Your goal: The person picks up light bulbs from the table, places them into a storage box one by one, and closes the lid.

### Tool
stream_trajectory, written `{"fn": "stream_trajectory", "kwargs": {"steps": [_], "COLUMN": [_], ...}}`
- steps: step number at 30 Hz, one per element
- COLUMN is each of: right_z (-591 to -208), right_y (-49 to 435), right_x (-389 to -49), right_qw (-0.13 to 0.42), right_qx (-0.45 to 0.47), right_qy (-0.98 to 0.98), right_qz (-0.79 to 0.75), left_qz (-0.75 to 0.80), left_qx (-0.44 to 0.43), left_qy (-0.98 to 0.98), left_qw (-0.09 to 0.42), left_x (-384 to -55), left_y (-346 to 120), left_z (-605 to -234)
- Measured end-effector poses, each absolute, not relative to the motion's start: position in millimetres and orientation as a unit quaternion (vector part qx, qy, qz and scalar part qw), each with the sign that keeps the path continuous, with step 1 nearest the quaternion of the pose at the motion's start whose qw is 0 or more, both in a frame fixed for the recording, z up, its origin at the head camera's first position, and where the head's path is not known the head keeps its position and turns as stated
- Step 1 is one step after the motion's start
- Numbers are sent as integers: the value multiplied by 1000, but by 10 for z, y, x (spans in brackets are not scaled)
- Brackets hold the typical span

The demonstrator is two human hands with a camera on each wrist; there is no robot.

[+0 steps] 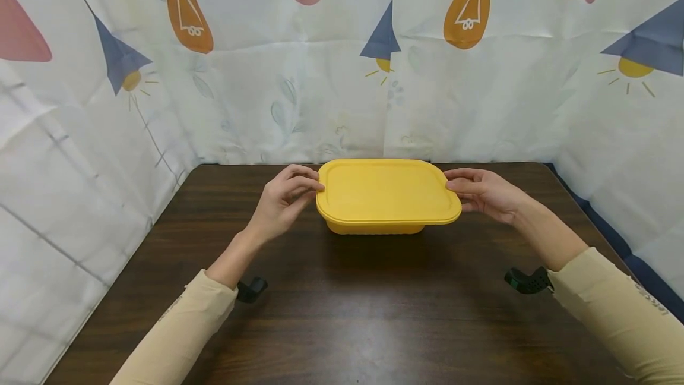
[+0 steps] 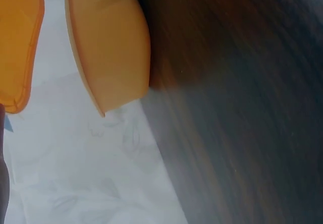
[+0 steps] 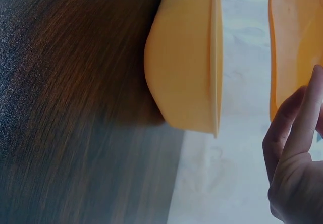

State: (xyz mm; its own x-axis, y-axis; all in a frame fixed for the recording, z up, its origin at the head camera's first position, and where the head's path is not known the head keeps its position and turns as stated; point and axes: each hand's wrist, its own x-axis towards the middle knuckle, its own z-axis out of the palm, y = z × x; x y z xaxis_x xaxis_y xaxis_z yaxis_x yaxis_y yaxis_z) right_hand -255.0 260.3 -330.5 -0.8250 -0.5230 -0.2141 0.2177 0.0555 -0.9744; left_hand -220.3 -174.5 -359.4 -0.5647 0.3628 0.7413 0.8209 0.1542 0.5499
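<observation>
A yellow rectangular lid [image 1: 387,192] with rounded corners is held level between both hands. Beneath it the yellow container [image 1: 374,229] stands on the table, mostly covered by the lid in the head view. Both wrist views show a gap between the lid [image 3: 292,42] and the rim of the container [image 3: 184,57]. My left hand [image 1: 285,199] pinches the lid's left end with fingers and thumb. At the opposite end my right hand [image 1: 487,193] grips the right edge, thumb on top and some fingers below.
The dark wooden table [image 1: 342,308] reaches back to a white printed curtain [image 1: 299,106], which also hangs along both sides. A small dark device sits at the left wrist [image 1: 251,290] and another at the right wrist [image 1: 528,281].
</observation>
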Motion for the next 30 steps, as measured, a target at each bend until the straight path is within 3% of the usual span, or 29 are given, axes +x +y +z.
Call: {"fn": "stream_trajectory", "kwargs": {"steps": [6, 14, 23, 30], "right_z": [-3309, -3340, -3376, -3425], "right_y": [2582, 2547, 2467, 2436], "right_x": [-2547, -2570, -2566, -2563], "right_qw": [266, 248, 224, 222], "right_qx": [-112, -113, -119, -99], "right_qy": [660, 669, 690, 696], "right_qz": [-693, -691, -677, -676], "left_qz": [-593, -647, -745, -758], "left_qx": [-342, -232, -45, -7], "left_qy": [-711, -716, -666, -651], "left_qw": [159, 121, -16, -50], "left_x": [-2177, -2133, -2088, -2081], "left_y": [-1734, -1661, -1653, -1655], "left_z": [-3616, -3598, -3541, -3560]}}
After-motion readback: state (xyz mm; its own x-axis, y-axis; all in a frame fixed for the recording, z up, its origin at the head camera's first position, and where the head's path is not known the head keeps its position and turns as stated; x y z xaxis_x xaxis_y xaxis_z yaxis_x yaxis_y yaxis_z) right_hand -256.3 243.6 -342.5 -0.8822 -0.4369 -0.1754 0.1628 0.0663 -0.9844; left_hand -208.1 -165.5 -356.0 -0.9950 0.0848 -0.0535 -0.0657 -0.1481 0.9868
